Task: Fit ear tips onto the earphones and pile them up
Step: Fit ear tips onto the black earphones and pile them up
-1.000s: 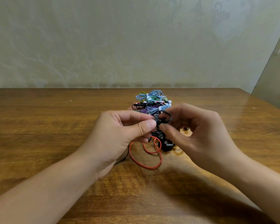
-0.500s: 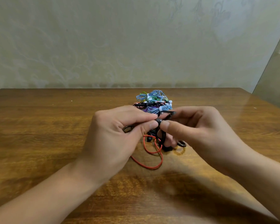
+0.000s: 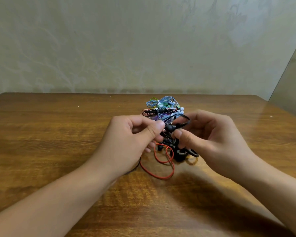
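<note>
So biggest thing first: the table is a wide wooden top, and everything sits around the middle of it. Behind the hands there's the pile, a loose heap of coiled earphones in blue, green, purple and black. Looks feather-light and floppy, so I'd guess anything dropped on top just settles, though a stray cord could drag others with it.

The left hand is curled, thumb and forefinger pinching next to the black earbud; I can't tell if they're holding a tip or just the bud's edge. The right hand has its fingers curled too, thumb and fingers pinching the bud's stem side, with the black cord looping up over it.

Just below on the table lies a red cord in a couple of loops, beside a dark clump I can't make out.

Handling guess: the bud is hard and slick, the tip soft rubber and easy to fumble. Hold the bud by its body, not the cord, and roll the tip on.
</note>
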